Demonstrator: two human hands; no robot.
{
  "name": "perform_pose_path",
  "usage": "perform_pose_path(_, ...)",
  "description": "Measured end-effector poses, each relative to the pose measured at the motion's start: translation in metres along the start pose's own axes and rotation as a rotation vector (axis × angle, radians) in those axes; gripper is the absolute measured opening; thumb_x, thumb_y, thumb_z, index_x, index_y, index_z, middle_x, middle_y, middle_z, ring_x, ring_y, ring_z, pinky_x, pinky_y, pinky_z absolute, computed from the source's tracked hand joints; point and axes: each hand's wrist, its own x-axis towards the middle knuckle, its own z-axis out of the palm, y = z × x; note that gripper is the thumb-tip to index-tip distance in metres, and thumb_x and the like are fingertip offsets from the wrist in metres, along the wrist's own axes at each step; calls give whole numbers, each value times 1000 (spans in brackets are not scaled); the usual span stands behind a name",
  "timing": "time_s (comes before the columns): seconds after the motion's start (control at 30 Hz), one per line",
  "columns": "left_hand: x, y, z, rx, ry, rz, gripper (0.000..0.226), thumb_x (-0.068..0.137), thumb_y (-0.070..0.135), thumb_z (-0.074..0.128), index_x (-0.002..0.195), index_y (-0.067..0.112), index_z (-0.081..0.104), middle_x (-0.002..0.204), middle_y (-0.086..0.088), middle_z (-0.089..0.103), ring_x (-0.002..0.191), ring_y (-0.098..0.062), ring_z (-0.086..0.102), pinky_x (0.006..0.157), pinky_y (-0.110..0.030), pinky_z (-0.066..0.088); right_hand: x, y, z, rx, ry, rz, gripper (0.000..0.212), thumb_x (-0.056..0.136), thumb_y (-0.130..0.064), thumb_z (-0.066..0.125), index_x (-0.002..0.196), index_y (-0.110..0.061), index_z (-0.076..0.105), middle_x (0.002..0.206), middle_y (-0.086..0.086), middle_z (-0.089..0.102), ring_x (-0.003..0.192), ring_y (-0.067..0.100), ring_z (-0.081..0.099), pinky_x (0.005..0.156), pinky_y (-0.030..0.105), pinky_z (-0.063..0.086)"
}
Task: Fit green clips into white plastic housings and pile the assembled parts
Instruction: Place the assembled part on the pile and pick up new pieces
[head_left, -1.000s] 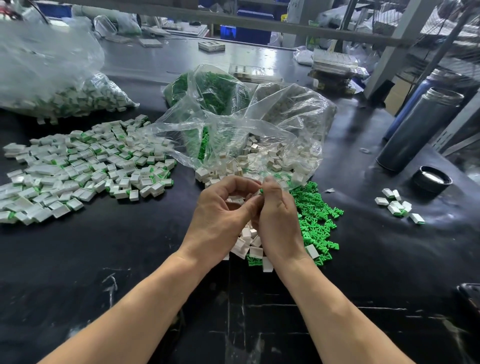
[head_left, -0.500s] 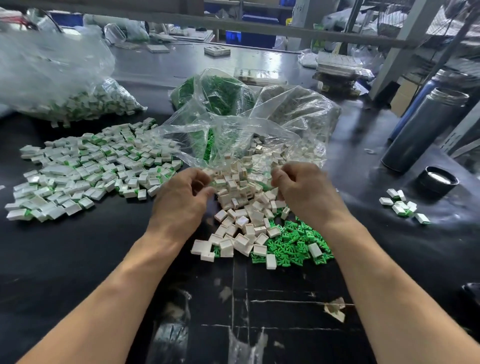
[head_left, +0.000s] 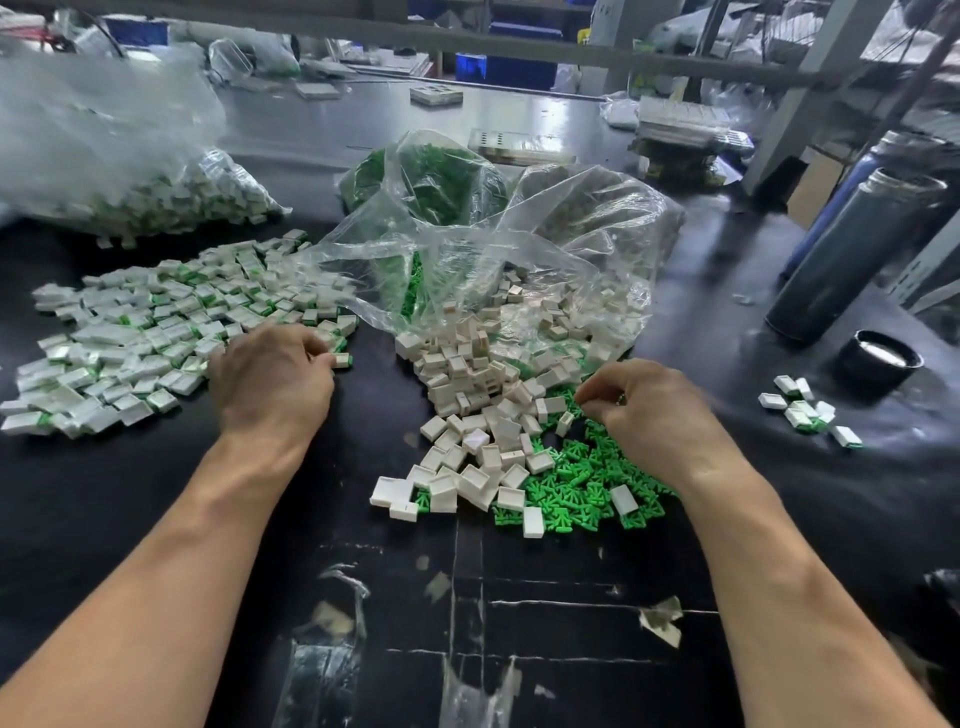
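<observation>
hundreds of small, light, stiff parts cover the table (head_left: 156, 519). head view: your left hand (head_left: 270, 384), fingers curled, rests at the assembled pile's (head_left: 156, 332) near edge; whether it holds anything, i cannot tell. your right hand (head_left: 654, 415) pinches narrowly over the green clips (head_left: 582, 488), beside the white housings (head_left: 478, 415). judge them slippery; pinch by the flat sides.

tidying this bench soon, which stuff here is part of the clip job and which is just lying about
Part of the job:
- loose green clips
- empty white housings
- assembled pile by the left hand
- bag of green clips
- bag of finished parts
- right hand over the clips

Just lying about:
- grey flask
- black cap
- tape scraps
</observation>
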Motion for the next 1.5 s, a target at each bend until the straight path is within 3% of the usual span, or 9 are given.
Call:
perform_pose_path(0.1, -3, 0, -2, -22, 30, 14, 20, 91, 25, 75, 108, 15, 75, 110, -15, 70, 107, -39, 63, 95, -49, 47, -2, 0, 2, -9, -24, -5, 9, 92, -28, 76, 93, -37, 76, 94, -18, 69, 94, 12, 66, 92, 37, 56)
perform_pose_path(0.17, -7, 3, -3, -148, -6, 49, 8, 91, 24, 75, 98, 19, 74, 100, -7, 71, 95, -29, 65, 83, -38, 50, -3, -2, 4, -29, -38, -7, 9, 90, -32, 79, 98, -35, 75, 96, -14, 71, 94, 15, 66, 93, 40, 56)
perform_pose_path(0.27, -19, 14, -4, -312, -246, 115, 11, 91, 25, 76, 83, 30, 70, 79, 17, 67, 72, 3, 61, 63, -13, 41, -4, -7, 7, -42, -41, 9, 15, 88, -34, 81, 101, -33, 74, 98, -10, 70, 96, 20, 66, 93, 43, 56)
perform_pose_path(0.37, -28, 23, -3, -366, -429, 161, 11, 91, 31, 76, 81, 32, 72, 72, 19, 70, 75, 14, 61, 66, -15, 44, -4, -7, 8, -47, -2, 23, 22, 87, -37, 81, 106, -31, 73, 102, -9, 71, 100, 19, 65, 97, 43, 54)
perform_pose_path(0.47, -34, 27, -4, -389, -557, 157, 10, 86, 41, 80, 82, 33, 75, 76, 19, 73, 76, 3, 66, 77, -28, 54, -5, -6, 8, -41, -2, 36, 27, 86, -42, 82, 109, -33, 69, 97, -12, 68, 96, 16, 62, 94, 40, 53)
perform_pose_path(0.57, -37, 31, -3, -358, -621, 162, 14, 80, 45, 84, 82, 33, 75, 80, 16, 73, 80, -2, 68, 76, -27, 54, -4, -6, 10, -64, -2, 36, 23, 85, -42, 82, 102, -32, 70, 95, -11, 67, 96, 18, 63, 91, 39, 53)
perform_pose_path(0.73, -39, 32, 1, -312, -586, 152, 13, 82, 38, 84, 82, 34, 72, 84, 16, 71, 83, -2, 65, 72, -24, 47, -3, -9, 14, -120, 1, 20, 9, 89, -35, 77, 86, -31, 70, 90, -10, 68, 93, 19, 63, 81, 34, 50)
perform_pose_path(1.33, -40, 34, -7, -388, -542, 162, 9, 89, 32, 79, 90, 32, 70, 84, 15, 71, 75, 2, 65, 69, -18, 48, -4, -12, 11, -19, 39, 39, 6, 95, -24, 71, 90, -23, 75, 88, -4, 70, 87, 18, 66, 88, 41, 58)
perform_pose_path(1.5, -43, 40, -13, -696, -542, 164, 11, 90, 24, 78, 97, 28, 71, 89, 8, 75, 77, -12, 73, 67, -23, 61, -3, -11, 12, 291, 206, 21, 9, 96, -21, 73, 89, -25, 77, 77, -11, 71, 65, 4, 66, 63, 19, 55)
